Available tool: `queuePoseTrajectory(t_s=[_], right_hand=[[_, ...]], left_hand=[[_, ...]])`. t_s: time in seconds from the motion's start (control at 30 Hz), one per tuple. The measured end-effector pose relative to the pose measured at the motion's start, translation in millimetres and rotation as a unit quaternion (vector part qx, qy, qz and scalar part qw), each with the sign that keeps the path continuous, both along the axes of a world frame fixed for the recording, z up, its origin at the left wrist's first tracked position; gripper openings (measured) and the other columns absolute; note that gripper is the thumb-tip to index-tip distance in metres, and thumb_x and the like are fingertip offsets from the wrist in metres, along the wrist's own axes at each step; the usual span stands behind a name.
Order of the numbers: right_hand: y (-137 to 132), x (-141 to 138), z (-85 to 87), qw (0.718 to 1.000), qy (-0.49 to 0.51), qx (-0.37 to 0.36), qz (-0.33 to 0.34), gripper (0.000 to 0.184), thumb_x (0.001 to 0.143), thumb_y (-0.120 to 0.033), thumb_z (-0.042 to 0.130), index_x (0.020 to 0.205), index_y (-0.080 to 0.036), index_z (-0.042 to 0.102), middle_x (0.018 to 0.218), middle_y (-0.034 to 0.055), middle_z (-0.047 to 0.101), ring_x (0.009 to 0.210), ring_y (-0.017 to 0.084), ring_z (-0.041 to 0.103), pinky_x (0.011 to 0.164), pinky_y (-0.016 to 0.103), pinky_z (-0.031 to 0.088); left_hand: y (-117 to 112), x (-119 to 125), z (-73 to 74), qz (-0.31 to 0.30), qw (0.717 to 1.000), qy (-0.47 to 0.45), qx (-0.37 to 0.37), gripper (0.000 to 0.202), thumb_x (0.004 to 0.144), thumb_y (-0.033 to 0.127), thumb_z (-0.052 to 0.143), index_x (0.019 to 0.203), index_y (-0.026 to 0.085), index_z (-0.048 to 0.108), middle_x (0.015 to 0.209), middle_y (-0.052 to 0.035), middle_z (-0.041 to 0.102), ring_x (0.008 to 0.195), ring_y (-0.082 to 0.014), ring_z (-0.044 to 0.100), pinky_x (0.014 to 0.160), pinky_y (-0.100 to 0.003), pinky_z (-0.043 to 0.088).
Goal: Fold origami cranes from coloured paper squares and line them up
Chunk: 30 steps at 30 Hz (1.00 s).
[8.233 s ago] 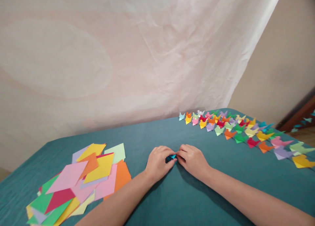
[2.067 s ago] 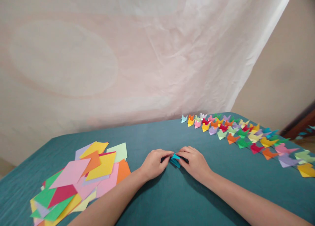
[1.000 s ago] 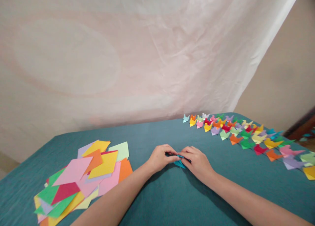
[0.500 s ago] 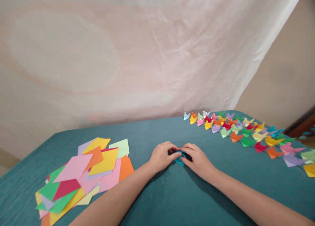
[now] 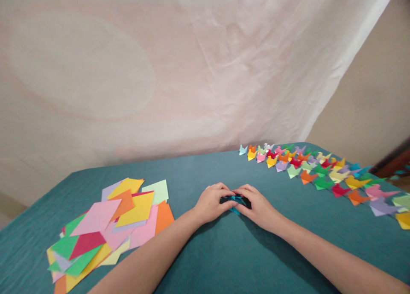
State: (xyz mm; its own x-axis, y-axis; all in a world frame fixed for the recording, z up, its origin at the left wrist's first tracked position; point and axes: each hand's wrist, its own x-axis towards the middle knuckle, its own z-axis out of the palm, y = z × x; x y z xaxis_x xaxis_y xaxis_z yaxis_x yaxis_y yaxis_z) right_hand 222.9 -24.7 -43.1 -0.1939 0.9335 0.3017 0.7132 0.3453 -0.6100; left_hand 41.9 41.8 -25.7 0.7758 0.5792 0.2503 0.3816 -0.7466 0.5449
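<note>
— Pale curtain [image 5: 208,93] hanging behind, teal tablecloth [image 5: 192,174] spread below. And the blue folded paper [image 5: 237,199], held where?

— Just over the teal tablecloth or touching, cannot tell which; right of the sheet pile [image 5: 110,232], between both hands.

— Pointing which way?

— With one small tip peeking out below the thumbs, toward the camera. Otherwise mostly covered by fingers; cannot tell the long axis.

— Gripped how?

— Pinched between thumb and forefinger by the left hand [image 5: 213,202], on the side nearer the sheet pile, and likewise by the right hand [image 5: 259,206], on the side farther from the sheet pile. Remaining fingers curled, bunched together.

— Farther out?

— Well right of the sheet pile, slanting rows of many-coloured paper birds [image 5: 322,171].
</note>
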Motion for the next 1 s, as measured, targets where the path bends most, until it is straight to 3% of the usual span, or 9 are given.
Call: queuePoseTrajectory(t_s=[0.23, 0.47, 0.67, 1.0], right_hand=[[-1.5, 3.3, 4.8, 0.999, 0.007, -0.026, 0.027, 0.038, 0.075, -0.018, 0.059, 0.113, -0.019, 0.054, 0.104, 0.0082, 0.055, 0.100, 0.022, 0.050, 0.088, 0.038, 0.041], [-2.1, 4.5, 7.6, 0.998, 0.015, -0.034, 0.047, 0.041, 0.075, -0.018, 0.059, 0.115, -0.021, 0.053, 0.106, 0.0083, 0.054, 0.100, 0.022, 0.050, 0.088, 0.038, 0.042], [-1.5, 6.8, 6.4, 0.998, -0.001, -0.045, 0.053, 0.045, 0.075, -0.017, 0.058, 0.119, -0.022, 0.050, 0.110, 0.0084, 0.053, 0.103, 0.023, 0.049, 0.090, 0.041, 0.040], [-2.3, 7.1, 6.7, 0.997, -0.009, -0.047, 0.057, 0.044, 0.077, -0.018, 0.057, 0.119, -0.022, 0.049, 0.112, 0.0086, 0.052, 0.104, 0.022, 0.049, 0.091, 0.041, 0.039]], left_hand=[[-2.0, 1.1, -0.2, 0.021, 1.000, -0.002, -0.009, 0.024, 0.084, 0.037, 0.054, 0.100, 0.023, 0.066, 0.094, -0.0026, 0.060, 0.085, -0.0156, 0.056, 0.077, -0.025, 0.042], [-1.6, 0.5, 1.1, 0.002, 1.000, 0.000, 0.005, 0.030, 0.078, 0.041, 0.063, 0.104, 0.026, 0.065, 0.100, -0.0029, 0.059, 0.093, -0.0185, 0.055, 0.083, -0.028, 0.041], [-2.2, 2.3, -2.4, 0.039, 0.999, -0.005, -0.020, 0.026, 0.079, 0.041, 0.060, 0.097, 0.024, 0.068, 0.095, -0.0022, 0.061, 0.085, -0.0162, 0.056, 0.077, -0.025, 0.043], [-5.1, 3.3, -4.6, 0.057, 0.998, 0.015, 0.039, 0.021, 0.080, 0.038, 0.060, 0.094, 0.024, 0.067, 0.095, -0.0023, 0.060, 0.086, -0.0169, 0.056, 0.076, -0.025, 0.043]])
